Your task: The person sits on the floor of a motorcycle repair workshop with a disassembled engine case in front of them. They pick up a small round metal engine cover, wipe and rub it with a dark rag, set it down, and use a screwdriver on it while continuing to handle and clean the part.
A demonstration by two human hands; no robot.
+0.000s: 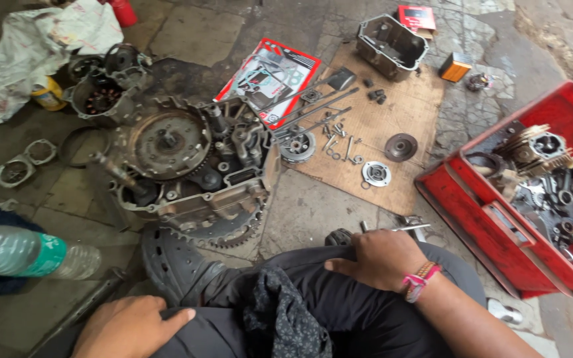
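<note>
Hands rest on my own knees here, neither one holding anything. My left hand [127,325] lies flat on my left thigh at the bottom of the view, fingers loosely together, palm down on the dark trousers. My right hand [378,258] cups my right knee, fingers curled over the cloth, with a pink and beaded band at the wrist. A dark patterned rag [285,317] lies in my lap between them.

Straight ahead on the stone floor sits the engine case [190,169], opened up and greasy, well apart from both hands. A round flywheel [167,142] shows on its left half, gears sit in its right half, and a toothed sprocket [230,232] lies against its near edge. My black shoe [170,265] is just beside that sprocket.

To the right of the case is a sheet of cardboard [402,109] spread with bolts, long rods, washers and small round parts, with a red gasket packet [270,79] at its left corner and a metal cover [391,45] at its far end. Further right, a red tray [492,212] holds a finned cylinder head and more parts. A plastic water bottle [24,253] lies at the far left.

I judge this a pause in the engine work: parts laid out, nothing in hand. Any next move calls for leaning forward to reach the case or the cardboard.
</note>
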